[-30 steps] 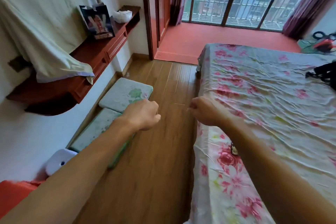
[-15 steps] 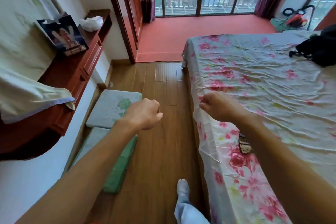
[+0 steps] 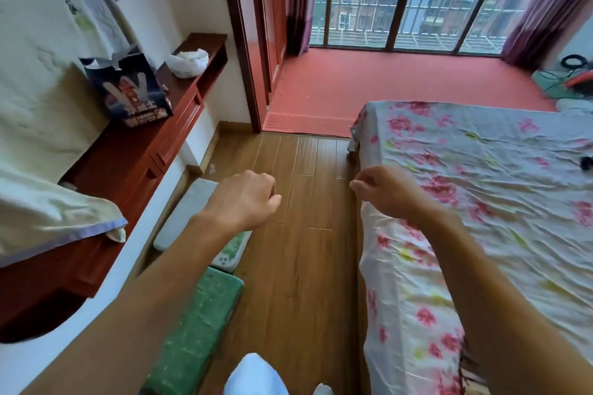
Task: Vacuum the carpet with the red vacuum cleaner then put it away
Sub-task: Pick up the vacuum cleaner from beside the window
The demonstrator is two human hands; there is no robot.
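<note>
A head-level view down a bedroom. The left grip is a closed fist holding nothing. The right grip is curled and also empty. Both are held out over the wooden floor beside a floral-sheeted bed. The red vacuum cleaner lies well away at the far right corner of the red carpet, near the window. Vacuuming appears not yet begun, so fetching, cleaning and storing all remain.

Floral bed, floor cushions, red shelf.
</note>
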